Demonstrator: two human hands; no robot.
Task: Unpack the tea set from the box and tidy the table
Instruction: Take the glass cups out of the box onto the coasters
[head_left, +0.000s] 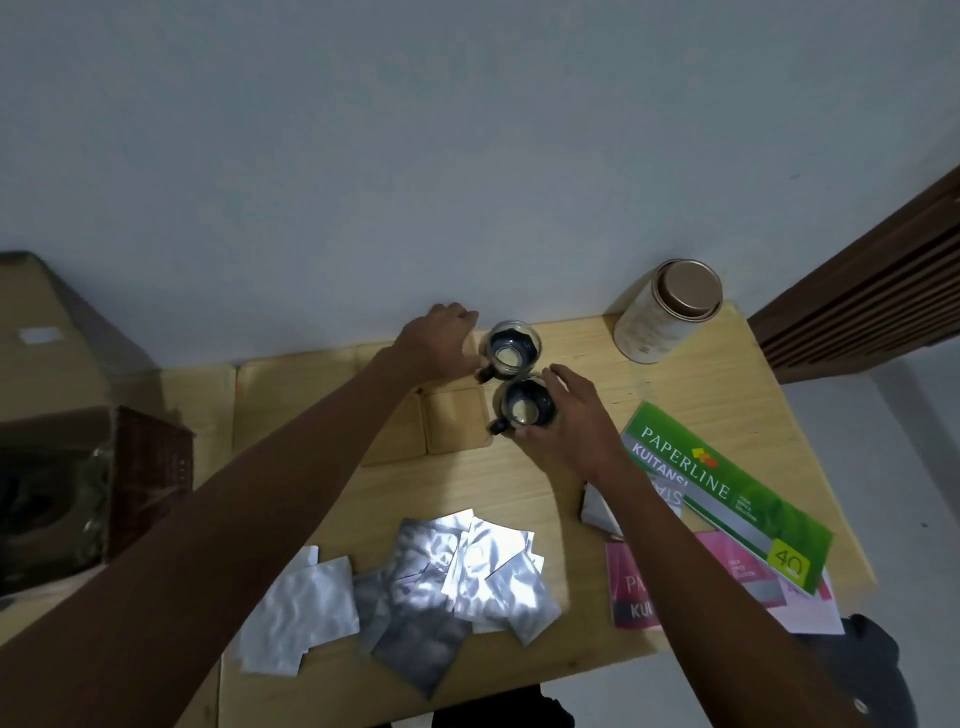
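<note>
Two small dark glass cups stand close together on the wooden table (519, 499). My left hand (441, 340) grips the far cup (511, 349) by its left side, near the handle. My right hand (569, 421) wraps around the near cup (524, 408) from the right. Wooden coasters (454, 421) lie just left of the near cup, partly under my left forearm. The open dark tea-set box (104, 483) sits at the far left with plastic wrapping inside.
A round tin (667, 312) with a copper lid stands at the back right. Several silver foil sachets (441, 577) lie scattered near the front edge. A green Paperline receipt book (727, 493) and pink ones (675, 582) lie at the right. A cardboard box (41, 332) stands behind the left side.
</note>
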